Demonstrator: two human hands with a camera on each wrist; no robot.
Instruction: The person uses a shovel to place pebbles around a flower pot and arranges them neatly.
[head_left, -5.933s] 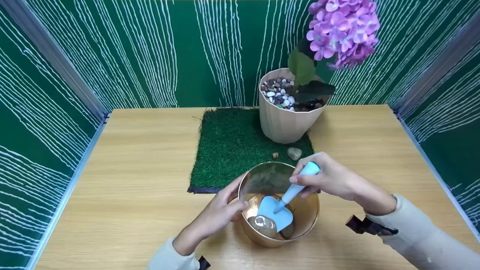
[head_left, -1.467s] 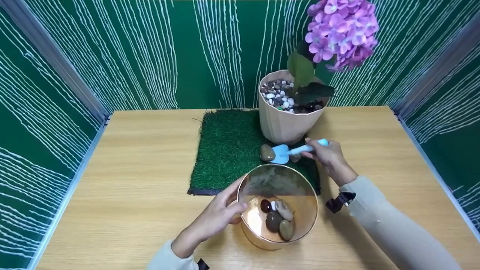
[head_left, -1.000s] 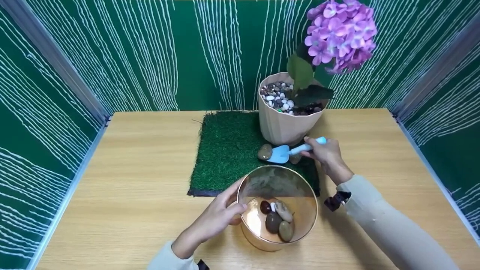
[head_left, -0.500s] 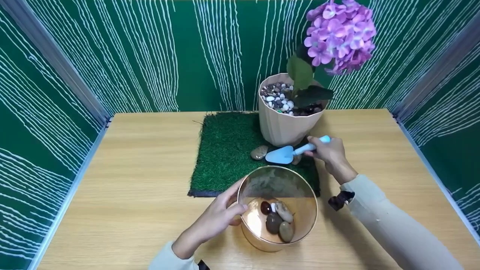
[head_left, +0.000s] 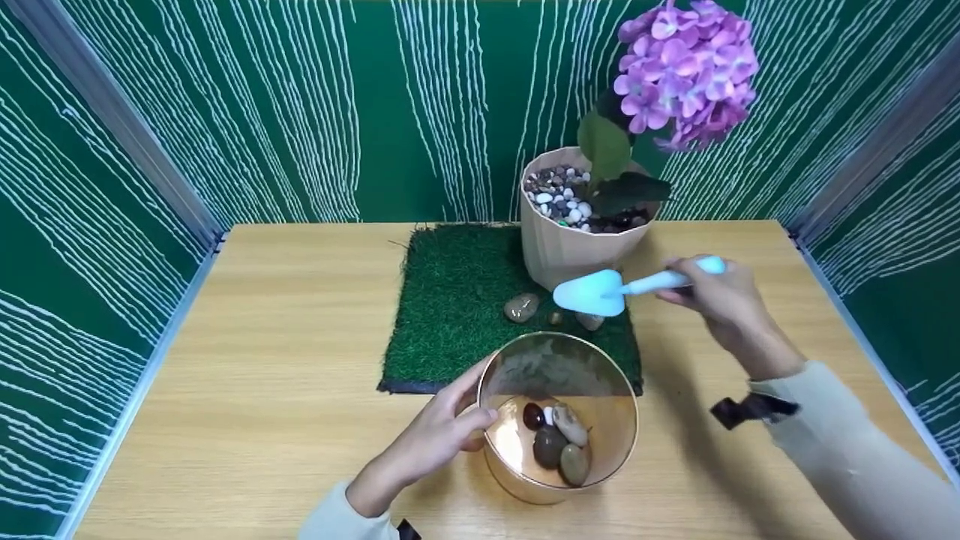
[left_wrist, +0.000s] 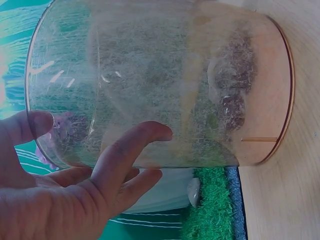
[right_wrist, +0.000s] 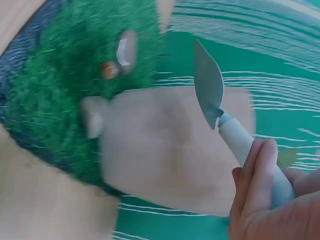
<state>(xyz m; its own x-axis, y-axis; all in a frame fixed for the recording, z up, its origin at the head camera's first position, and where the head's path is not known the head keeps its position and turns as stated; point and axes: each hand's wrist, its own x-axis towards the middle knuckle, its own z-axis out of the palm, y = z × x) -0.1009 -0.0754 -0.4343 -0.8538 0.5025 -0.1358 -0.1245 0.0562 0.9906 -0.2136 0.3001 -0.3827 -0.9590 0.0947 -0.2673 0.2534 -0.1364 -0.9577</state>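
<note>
While the scene sits on a wooden table (head_left: 285, 360), each line below takes one part of it.

Right hand: the right hand (head_left: 716, 300) curls its fingers (right_wrist: 255, 185) round the pale blue handle of a small trowel (head_left: 622, 287) and holds it in the air, over the right edge of the grass mat (head_left: 457, 300) and just in front of the flower pot (head_left: 570, 247).

Trowel: its blade points left and carries nothing that shows; in the right wrist view the blade stands clear of the mat, edge-on against the green wall.

Left hand: the left hand (head_left: 439, 435) rests against the left side of the glass bowl (head_left: 559, 416), thumb at the rim and fingers (left_wrist: 127, 155) lying on the outer wall — lightly bent round it, a steadying grip.

Glass bowl: it stands on the table just in front of the mat, its far edge overlapping the mat's near border; several smooth stones (head_left: 559, 442) lie together on its bottom, dark and tan ones with one small white one.

Loose stones: a tan stone (head_left: 521, 307) lies on the mat left of the blade, a tiny brown pebble (head_left: 555, 318) next to it, and another pale stone (head_left: 590, 322) near the pot's foot — all apart from the trowel.

Flower pot: beige, ribbed, on the mat's far right corner, topped with small mixed pebbles and holding a purple flower (head_left: 686, 64).
</note>
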